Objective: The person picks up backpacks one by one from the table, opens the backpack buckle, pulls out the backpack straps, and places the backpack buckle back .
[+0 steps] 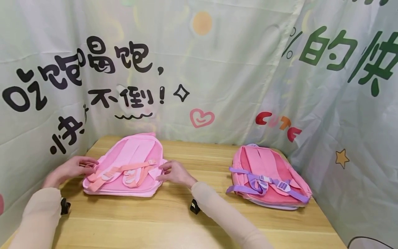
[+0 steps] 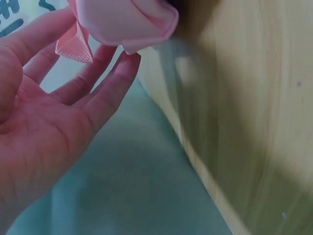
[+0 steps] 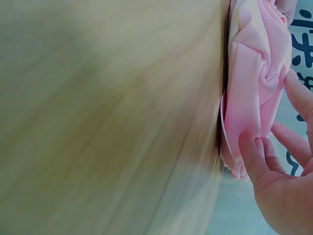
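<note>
A light pink backpack (image 1: 125, 152) lies on the table with its shoulder straps upward. Coral webbing (image 1: 102, 180) and buckles are bundled across its lower half. My left hand (image 1: 74, 169) is at its left side, fingertips right at the edge; in the left wrist view the fingers (image 2: 115, 81) reach loosely beside a coral strap end (image 2: 76, 46). On the opposite side my right hand (image 1: 177, 173) touches the bag's edge. The right wrist view shows those fingers (image 3: 252, 152) spread against the pink side fabric (image 3: 249, 93), lightly bent.
A second backpack (image 1: 264, 162), darker pink with purple straps (image 1: 248, 188), lies on the right of the wooden table (image 1: 155, 221), straps up. Printed fabric curtains (image 1: 230, 69) enclose the table's back and sides. Black wrist cameras (image 1: 195, 206) sit on the forearms.
</note>
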`<action>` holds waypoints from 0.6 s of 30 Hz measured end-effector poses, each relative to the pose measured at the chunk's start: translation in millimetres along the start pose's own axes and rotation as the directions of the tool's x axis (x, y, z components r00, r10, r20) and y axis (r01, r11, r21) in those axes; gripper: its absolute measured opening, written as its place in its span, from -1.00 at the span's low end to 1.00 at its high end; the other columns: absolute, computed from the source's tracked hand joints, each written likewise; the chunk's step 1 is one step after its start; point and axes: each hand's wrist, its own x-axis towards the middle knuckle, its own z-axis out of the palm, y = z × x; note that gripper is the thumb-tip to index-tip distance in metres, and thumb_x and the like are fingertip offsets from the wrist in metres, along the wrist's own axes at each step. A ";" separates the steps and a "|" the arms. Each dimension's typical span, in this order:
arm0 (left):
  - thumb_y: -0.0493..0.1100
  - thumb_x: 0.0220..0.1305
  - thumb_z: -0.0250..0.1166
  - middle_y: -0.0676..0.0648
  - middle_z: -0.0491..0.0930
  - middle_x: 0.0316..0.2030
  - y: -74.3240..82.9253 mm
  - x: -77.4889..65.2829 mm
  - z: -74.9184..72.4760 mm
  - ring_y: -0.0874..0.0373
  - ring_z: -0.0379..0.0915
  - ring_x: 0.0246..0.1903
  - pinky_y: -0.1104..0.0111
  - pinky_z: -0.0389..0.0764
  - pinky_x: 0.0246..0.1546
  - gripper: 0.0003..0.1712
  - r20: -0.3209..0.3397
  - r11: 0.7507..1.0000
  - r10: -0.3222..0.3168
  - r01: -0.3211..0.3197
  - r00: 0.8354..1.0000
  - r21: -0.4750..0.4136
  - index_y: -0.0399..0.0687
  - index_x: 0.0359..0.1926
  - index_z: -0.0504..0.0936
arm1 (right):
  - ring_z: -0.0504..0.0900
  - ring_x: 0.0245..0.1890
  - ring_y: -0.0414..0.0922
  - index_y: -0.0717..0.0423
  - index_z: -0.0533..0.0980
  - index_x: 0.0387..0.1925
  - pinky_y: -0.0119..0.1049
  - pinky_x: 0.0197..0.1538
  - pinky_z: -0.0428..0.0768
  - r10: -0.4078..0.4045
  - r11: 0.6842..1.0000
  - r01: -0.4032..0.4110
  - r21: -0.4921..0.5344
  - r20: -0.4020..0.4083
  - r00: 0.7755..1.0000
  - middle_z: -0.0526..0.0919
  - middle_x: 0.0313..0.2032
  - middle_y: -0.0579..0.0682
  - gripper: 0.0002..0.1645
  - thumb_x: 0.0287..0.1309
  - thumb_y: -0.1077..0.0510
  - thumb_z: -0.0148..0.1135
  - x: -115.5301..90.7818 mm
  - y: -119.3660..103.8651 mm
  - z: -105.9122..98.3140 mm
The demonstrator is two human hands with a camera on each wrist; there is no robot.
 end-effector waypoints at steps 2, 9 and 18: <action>-0.19 0.27 0.31 -0.31 0.60 -0.05 -2.6 -1.2 -2.6 0.23 0.50 -0.23 0.38 0.61 -0.24 -0.45 -0.010 1.000 -0.029 0.029 1.000 0.005 -0.48 0.17 0.46 | 0.60 -0.23 -0.23 0.11 0.64 0.03 -0.53 -0.29 0.54 0.002 1.000 -0.002 0.000 0.001 1.000 0.67 -0.16 -0.04 -0.41 -0.05 -0.03 0.54 2.6 -3.4 3.3; -0.24 0.27 0.27 -0.38 0.54 -0.05 -9.5 -4.5 -7.4 0.11 0.43 -0.18 0.42 0.54 -0.27 -0.49 -0.054 0.997 -0.063 0.065 0.997 0.034 -0.50 0.15 0.46 | 0.57 -0.30 -0.24 0.13 0.64 0.03 -0.51 -0.35 0.53 0.009 1.000 -0.009 0.018 0.005 1.000 0.68 -0.20 0.00 -0.42 -0.05 -0.02 0.54 10.6 -12.9 13.2; -0.34 0.24 0.22 -0.44 0.52 -0.11 -14.2 -13.2 -14.6 0.10 0.41 -0.27 0.40 0.50 -0.37 -0.53 -0.126 0.993 -0.064 0.075 0.990 0.088 -0.54 0.13 0.45 | 0.53 -0.39 -0.33 0.15 0.64 0.01 -0.52 -0.35 0.52 -0.012 1.000 0.012 0.023 -0.011 1.000 0.67 -0.32 -0.06 -0.42 -0.07 0.00 0.56 20.2 -23.6 22.7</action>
